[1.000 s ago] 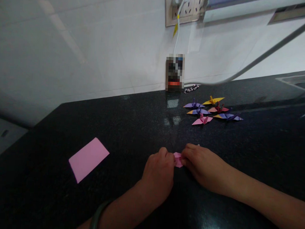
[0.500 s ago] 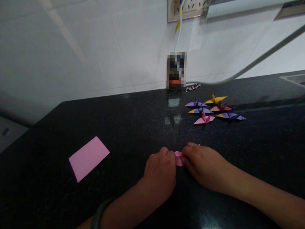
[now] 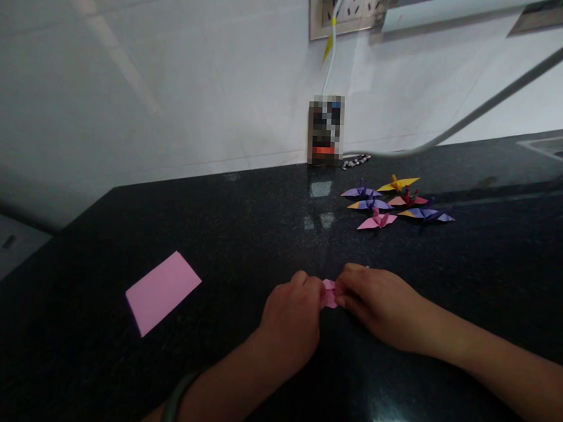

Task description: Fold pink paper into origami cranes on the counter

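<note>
A small piece of folded pink origami paper [image 3: 330, 294] lies between my hands, low over the dark counter [image 3: 244, 234]. My left hand [image 3: 292, 319] is closed on its left side, fingers curled together. From the right, my right hand [image 3: 375, 303] pinches the other side of the paper. Only the paper's middle shows; my fingers hide both ends. Off to the left lies a stack of pink paper sheets [image 3: 163, 294], touched by neither hand.
Several folded paper cranes stand beyond my right hand, among them a yellow crane [image 3: 397, 184] and a pink crane [image 3: 377, 220]. Against the tiled wall leans a blurred-out upright phone-like object [image 3: 325, 131] below a white cable [image 3: 329, 71]. A grey hose-like line [image 3: 488, 98] crosses at right.
My left hand has shifted slightly left, while both hands keep hold of the pink paper. The right hand has barely moved.
</note>
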`<move>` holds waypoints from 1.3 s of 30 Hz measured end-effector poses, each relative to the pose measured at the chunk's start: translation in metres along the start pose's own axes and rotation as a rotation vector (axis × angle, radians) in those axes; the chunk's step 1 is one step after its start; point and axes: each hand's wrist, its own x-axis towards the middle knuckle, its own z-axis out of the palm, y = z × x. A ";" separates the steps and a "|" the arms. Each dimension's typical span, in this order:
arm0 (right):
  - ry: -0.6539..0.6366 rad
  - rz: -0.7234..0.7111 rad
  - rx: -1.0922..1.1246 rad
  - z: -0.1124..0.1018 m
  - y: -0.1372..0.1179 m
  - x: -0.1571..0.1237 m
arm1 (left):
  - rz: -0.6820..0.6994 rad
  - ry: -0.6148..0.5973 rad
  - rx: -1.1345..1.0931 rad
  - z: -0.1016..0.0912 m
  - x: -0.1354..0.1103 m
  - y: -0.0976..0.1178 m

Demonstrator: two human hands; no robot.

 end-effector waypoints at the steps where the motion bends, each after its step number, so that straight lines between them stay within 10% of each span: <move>1: -0.004 -0.008 0.014 -0.001 0.000 0.000 | 0.012 0.010 -0.034 0.000 0.000 -0.001; 39: 0.025 0.029 0.059 -0.001 -0.008 0.001 | 0.057 0.068 -0.087 0.003 -0.002 -0.002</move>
